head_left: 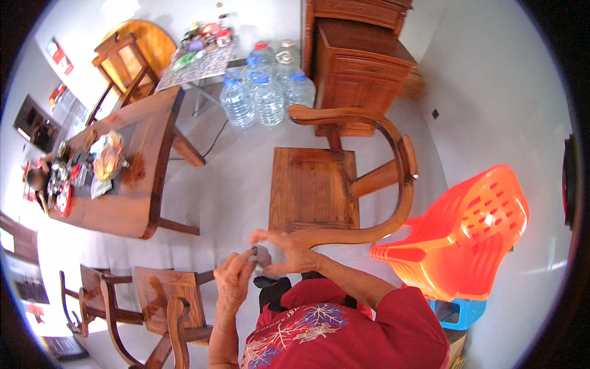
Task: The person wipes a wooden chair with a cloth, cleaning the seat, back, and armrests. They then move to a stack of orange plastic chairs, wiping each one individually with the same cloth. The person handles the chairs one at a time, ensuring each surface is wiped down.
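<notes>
A small crumpled grey cloth (262,256) is bunched between my two hands, in front of my red shirt. My left hand (235,278) is closed, its fingertips pinching the left edge of the cloth. My right hand (291,256) curls around the cloth from the other side, with its forefinger slightly raised and a little blurred. Just beyond my hands stands a wooden armchair (313,187), its curved armrest passing close to my right hand.
Orange stacked plastic chairs (458,237) stand on the right above a blue stool (458,313). A cluttered wooden table (144,206) is at left, more wooden chairs (169,292) below it. Large water bottles (268,101) and a wooden cabinet (362,67) stand at the back.
</notes>
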Demonstrator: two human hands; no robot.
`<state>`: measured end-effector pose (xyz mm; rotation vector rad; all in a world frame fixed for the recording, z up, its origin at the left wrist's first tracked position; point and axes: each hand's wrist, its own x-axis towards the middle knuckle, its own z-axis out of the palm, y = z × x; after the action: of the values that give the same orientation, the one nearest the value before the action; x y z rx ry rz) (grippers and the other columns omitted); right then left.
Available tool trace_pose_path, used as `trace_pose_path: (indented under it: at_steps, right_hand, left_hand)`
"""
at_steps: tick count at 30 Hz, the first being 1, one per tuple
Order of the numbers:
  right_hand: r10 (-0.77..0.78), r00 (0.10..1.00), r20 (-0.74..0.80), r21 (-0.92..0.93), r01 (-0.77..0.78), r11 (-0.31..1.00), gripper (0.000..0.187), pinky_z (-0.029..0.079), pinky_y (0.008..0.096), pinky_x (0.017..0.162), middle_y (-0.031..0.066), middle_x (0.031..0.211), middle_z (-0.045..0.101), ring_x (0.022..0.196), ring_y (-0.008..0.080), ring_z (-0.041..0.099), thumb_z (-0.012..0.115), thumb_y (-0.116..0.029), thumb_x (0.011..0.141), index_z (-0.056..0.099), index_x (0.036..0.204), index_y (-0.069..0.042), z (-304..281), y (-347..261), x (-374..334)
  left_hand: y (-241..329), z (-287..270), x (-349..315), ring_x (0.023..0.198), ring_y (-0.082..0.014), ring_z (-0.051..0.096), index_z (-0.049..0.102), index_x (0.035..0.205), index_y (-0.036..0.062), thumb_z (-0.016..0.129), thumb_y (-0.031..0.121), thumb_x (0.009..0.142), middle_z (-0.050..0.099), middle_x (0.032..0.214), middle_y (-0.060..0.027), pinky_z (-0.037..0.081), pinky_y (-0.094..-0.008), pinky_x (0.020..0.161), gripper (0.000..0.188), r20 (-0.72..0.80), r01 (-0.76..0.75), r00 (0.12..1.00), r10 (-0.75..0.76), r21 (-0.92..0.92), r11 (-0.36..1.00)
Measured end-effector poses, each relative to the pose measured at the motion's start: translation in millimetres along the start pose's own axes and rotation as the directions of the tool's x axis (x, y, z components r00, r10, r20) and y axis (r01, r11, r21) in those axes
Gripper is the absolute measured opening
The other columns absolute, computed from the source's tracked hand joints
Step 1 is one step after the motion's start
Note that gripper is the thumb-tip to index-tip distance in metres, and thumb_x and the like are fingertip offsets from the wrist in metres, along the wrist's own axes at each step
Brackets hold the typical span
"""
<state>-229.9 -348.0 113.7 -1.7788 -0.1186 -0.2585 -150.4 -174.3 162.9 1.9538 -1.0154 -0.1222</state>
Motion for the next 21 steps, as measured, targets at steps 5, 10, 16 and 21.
trace_pose_path:
  at_steps: [5,10,16,21]
  right_hand:
    - [0.323,0.89,0.321,0.303,-0.42,0.856,0.043,0.046,0.0285,0.074,0.0025,0.093,0.062,0.082,0.0125,0.056,0.07,-0.029,0.08,0.058,0.109,0.001,-19.2,-7.7,-51.5]
    - [0.478,0.866,0.148,0.537,-0.476,0.697,0.043,0.045,0.0286,0.081,0.0046,0.103,0.062,0.092,0.0136,0.055,0.064,-0.027,0.085,0.057,0.117,0.001,-25.6,-31.5,-98.4]
    - [0.658,0.7,-0.276,0.796,-0.218,0.565,0.046,0.044,0.0309,0.093,0.0064,0.113,0.061,0.103,0.017,0.057,0.061,-0.016,0.086,0.051,0.128,-0.001,-33.4,-16.0,-166.2]
    - [0.532,0.407,-0.742,0.361,-0.425,0.83,0.05,0.039,0.0372,0.1,0.0141,0.132,0.048,0.119,0.0232,0.048,0.055,-0.016,0.087,0.043,0.133,0.001,-97.5,-8.2,-230.6]
  left_hand:
    - [34.9,29.8,18.1,0.06,-0.0201,0.054,0.065,0.095,0.0017,0.059,-0.002,0.079,0.056,0.071,-0.01,0.043,-0.0303,0.056,0.017,-0.037,-0.018,0.999,0.016,-0.073,0.997]
    - [28.5,59.7,21.4,0.064,-0.0113,0.051,0.062,0.089,-0.0003,0.06,0.007,0.086,0.058,0.069,-0.0048,0.043,-0.0273,0.059,0.008,0.003,0.117,0.993,-0.119,-0.22,0.968]
    - [-5.7,109.3,11.4,0.066,-0.0086,0.053,0.062,0.086,-0.001,0.064,0.016,0.088,0.061,0.071,-0.0033,0.045,-0.0264,0.06,0.018,0.215,0.247,0.959,-0.186,-0.309,0.918]
    - [-53.5,147.1,-7.2,0.069,-0.0108,0.054,0.061,0.087,0.0,0.062,0.016,0.089,0.059,0.075,-0.0026,0.045,-0.0256,0.061,0.016,0.273,0.25,0.944,-0.184,-0.232,0.94]
